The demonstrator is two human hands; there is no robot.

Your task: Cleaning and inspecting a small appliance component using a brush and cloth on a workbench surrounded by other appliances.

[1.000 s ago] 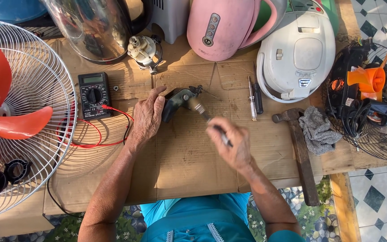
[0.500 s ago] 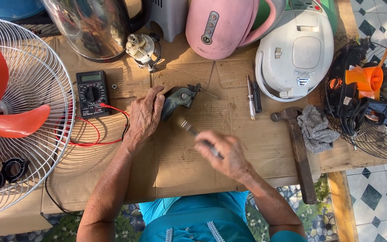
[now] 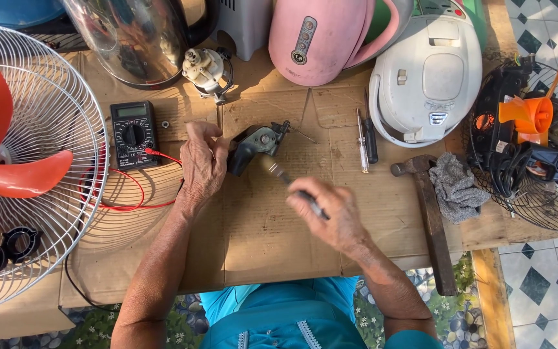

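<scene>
My left hand grips the left end of a small dark motor part lying on the cardboard sheet. In my right hand is a small brush; its bristle end touches the lower side of the part. The brush handle is partly hidden inside my fist.
A black multimeter with red leads lies left of my hand, beside a wire fan grille with red blades. Two screwdrivers, a hammer and a grey rag lie right. A pink kettle and white cooker stand behind.
The brush swept down and away from the part, then came back up against it. My left hand shifted its grip slightly on the part's left end.
</scene>
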